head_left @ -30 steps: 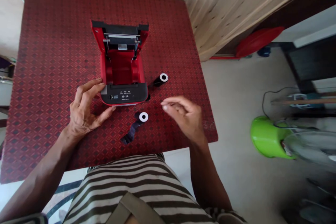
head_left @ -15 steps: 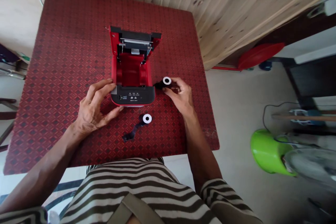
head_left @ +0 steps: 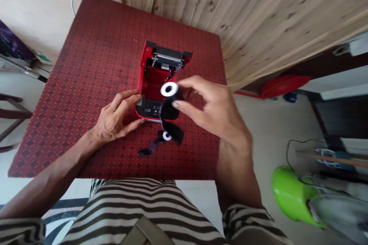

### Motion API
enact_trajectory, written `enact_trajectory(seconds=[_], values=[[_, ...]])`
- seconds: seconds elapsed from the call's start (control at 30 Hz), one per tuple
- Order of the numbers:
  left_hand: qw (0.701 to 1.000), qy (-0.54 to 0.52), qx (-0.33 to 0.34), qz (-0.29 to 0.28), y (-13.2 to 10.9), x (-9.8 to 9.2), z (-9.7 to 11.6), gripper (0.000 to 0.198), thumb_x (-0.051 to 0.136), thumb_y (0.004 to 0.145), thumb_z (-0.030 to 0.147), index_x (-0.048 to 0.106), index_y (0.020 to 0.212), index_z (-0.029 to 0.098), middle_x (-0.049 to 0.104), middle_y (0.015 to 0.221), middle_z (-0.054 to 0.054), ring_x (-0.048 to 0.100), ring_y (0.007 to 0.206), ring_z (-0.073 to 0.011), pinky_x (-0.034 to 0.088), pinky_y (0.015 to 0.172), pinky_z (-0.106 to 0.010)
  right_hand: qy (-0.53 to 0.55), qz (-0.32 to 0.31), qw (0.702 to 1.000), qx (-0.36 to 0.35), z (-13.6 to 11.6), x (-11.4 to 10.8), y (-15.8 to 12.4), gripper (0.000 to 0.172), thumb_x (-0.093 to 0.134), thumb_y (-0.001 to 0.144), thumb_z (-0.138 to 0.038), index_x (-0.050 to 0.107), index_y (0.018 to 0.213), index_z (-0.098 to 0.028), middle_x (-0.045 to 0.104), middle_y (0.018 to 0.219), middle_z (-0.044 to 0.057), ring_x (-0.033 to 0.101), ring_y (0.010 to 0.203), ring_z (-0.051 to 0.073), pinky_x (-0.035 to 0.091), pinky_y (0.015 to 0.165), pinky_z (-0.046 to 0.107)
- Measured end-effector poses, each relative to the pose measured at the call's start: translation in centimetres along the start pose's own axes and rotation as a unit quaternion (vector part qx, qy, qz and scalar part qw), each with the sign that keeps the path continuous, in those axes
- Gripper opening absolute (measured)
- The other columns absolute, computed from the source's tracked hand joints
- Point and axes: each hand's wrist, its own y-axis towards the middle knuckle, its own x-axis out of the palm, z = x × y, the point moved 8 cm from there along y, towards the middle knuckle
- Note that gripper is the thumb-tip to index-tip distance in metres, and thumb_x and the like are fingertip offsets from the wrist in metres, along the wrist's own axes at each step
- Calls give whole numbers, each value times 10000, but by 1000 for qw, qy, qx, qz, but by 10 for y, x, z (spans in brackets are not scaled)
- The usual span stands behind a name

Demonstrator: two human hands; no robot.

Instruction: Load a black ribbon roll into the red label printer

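A small red printer [head_left: 152,80] with its lid open stands in the middle of the red patterned table [head_left: 94,72]. My left hand [head_left: 116,116] rests on the table against the printer's front left corner, fingers touching its black front panel. My right hand [head_left: 214,109] holds a black ribbon roll with a white core [head_left: 169,90] lifted above the printer's front, and a black strip hangs down from it. A second black roll with a white core [head_left: 166,136] lies on the table in front of the printer, its loose strip trailing to the left.
A wooden plank wall [head_left: 230,11] runs behind the table. To the right, on the floor, stand a green plastic container [head_left: 290,193] and a red object [head_left: 284,84] by the wall. A chair frame [head_left: 11,116] shows at the far left.
My right hand has picked the roll up from the table beside the printer and raised it toward me, over the printer's front. My left hand stays on the printer. The camera view shifted.
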Motion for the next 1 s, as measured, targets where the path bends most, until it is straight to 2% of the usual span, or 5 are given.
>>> enact_trajectory(seconds=[0.17, 0.43, 0.73, 0.87, 1.0], values=[[1000, -1, 15, 2, -2, 1, 0, 733, 742, 971, 428, 394, 1597, 272, 624, 1466, -127, 674, 1335, -269, 668, 1059, -410, -230, -88, 969, 5, 21, 56, 44, 205, 641, 905, -41, 733, 1041, -163, 785, 1020, 106, 719, 1021, 273, 569, 933, 420], [1000, -3, 11, 0, -2, 2, -1, 709, 730, 979, 428, 402, 1585, 264, 613, 1478, -138, 665, 1347, -271, 665, 1063, -415, -305, -89, 947, 40, 36, 69, 52, 154, 675, 917, -102, 792, 960, -193, 760, 820, 102, 723, 781, 263, 573, 752, 399], [1000, 7, 7, 6, -2, 2, -2, 742, 763, 952, 435, 404, 1579, 271, 620, 1480, -131, 664, 1337, -275, 678, 1027, -414, -258, -145, 947, 129, 51, 78, 68, 178, 740, 901, -105, 841, 983, -227, 807, 905, 118, 775, 926, 347, 588, 838, 472], [1000, -25, 10, 3, 0, -4, -2, 691, 751, 959, 464, 447, 1548, 267, 642, 1439, -123, 699, 1263, -267, 664, 1036, -437, -217, -120, 968, 48, 34, 65, 57, 289, 588, 937, -22, 804, 1041, -186, 817, 1004, 111, 771, 964, 288, 589, 895, 429], [995, -87, -52, 14, 15, -21, -15, 646, 719, 979, 499, 465, 1524, 264, 692, 1336, -106, 761, 995, -206, 681, 891, -404, -85, -99, 990, -47, 11, 47, 35, 523, 531, 894, 4, 685, 1350, -198, 781, 1260, 62, 747, 1040, 205, 594, 971, 374]])
